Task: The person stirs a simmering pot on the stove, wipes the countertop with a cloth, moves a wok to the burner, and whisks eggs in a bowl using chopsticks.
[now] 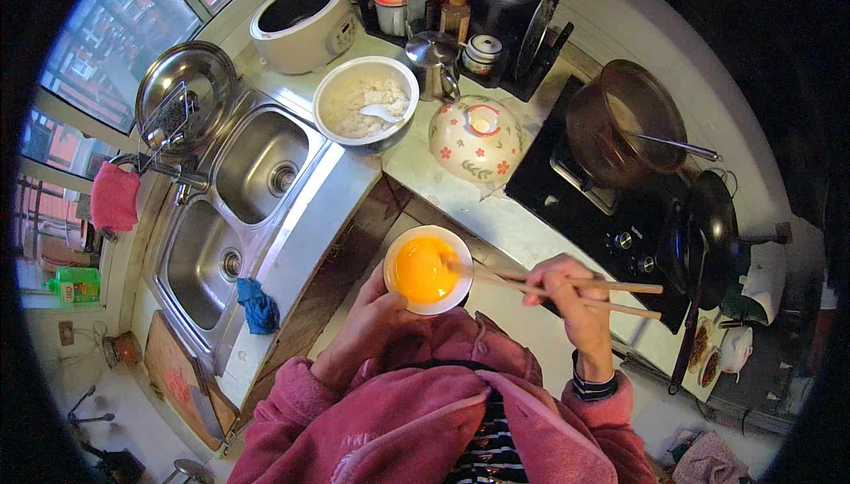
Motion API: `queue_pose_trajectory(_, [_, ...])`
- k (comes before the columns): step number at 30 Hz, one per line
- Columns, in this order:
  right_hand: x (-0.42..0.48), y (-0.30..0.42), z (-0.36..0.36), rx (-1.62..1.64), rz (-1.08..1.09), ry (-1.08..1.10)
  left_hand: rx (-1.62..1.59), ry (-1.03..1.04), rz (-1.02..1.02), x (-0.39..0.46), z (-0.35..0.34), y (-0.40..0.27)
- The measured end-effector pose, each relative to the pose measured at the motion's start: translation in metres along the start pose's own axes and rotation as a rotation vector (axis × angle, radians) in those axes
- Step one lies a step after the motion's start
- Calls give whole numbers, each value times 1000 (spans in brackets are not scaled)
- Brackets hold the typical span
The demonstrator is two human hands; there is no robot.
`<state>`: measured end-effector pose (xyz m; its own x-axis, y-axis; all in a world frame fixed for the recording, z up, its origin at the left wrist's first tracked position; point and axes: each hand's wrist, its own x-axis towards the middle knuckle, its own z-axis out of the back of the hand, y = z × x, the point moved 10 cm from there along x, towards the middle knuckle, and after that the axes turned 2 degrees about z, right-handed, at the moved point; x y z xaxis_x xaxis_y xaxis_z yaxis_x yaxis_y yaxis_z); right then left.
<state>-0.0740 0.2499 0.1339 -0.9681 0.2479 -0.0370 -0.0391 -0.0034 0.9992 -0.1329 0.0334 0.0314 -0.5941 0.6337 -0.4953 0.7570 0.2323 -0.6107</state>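
My left hand [375, 308] grips a small white bowl [467, 259] by its side, in front of my body. Inside lies bright orange-yellow egg [425, 271], which looks beaten. Between the fingers of my right hand [571, 295] is a pair of wooden chopsticks [624, 286]. Their tips are blurred and reach over the bowl's right rim into the egg. On the counter beyond the bowl stands a pot of white rice [365, 102] with a white spoon [382, 113] in it. Beside it a floral domed cover [475, 142] rests on the counter.
A double steel sink [249, 218] lies left, with a blue cloth [257, 304] and a cutting board [176, 378] nearby. An open rice cooker [302, 45] and a metal jug [433, 65] stand behind. On the right, a gas stove [564, 211] carries a brown pot [597, 128] and a wok [712, 238].
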Motion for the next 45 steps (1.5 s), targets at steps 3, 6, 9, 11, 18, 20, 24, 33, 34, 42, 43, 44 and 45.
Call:
queue_pose_trajectory(3, [3, -5, -3, 103, 17, 38, 9, -17, -8, 1, 0, 1])
queue_pose_trajectory(6, [9, -8, -3, 115, 29, 33, -16, -31, 12, 1, 0, 7])
queue_pose_trajectory(9, [8, -18, -5, 227, -36, 102, -51, -10, -18, 1, -3, 8])
queue_pose_trajectory(11, [11, -19, -3, 165, -8, 106, -68, -9, -35, 1, -6, 10])
queue_pose_trajectory(18, [16, -6, 1, 83, 36, 127, -90, -82, -40, 1, -6, 16])
queue_pose_trajectory(20, [11, -7, -8, 34, -36, 224, -87, -86, -43, 1, -6, 18])
queue_pose_trajectory(24, [14, -7, 12, -47, 20, 151, -90, -93, -56, 5, -5, 28])
queue_pose_trajectory(33, [11, -21, 16, 205, 10, 193, -37, -103, -71, 3, -15, 29])
queue_pose_trajectory(34, [10, -21, 16, 174, 23, 198, -29, -95, -73, 2, -17, 30])
queue_pose_trajectory(42, [7, -6, 28, 22, 55, 187, -89, -196, -69, 0, -16, 44])
queue_pose_trajectory(43, [4, -7, 26, 44, 37, 207, -93, -218, -63, 0, -16, 47])
queue_pose_trajectory(44, [2, -7, 25, 66, 20, 228, -82, -234, -65, -1, -18, 47])
queue_pose_trajectory(45, [3, -1, 33, 96, 50, 158, -71, -250, -67, -3, -21, 45])
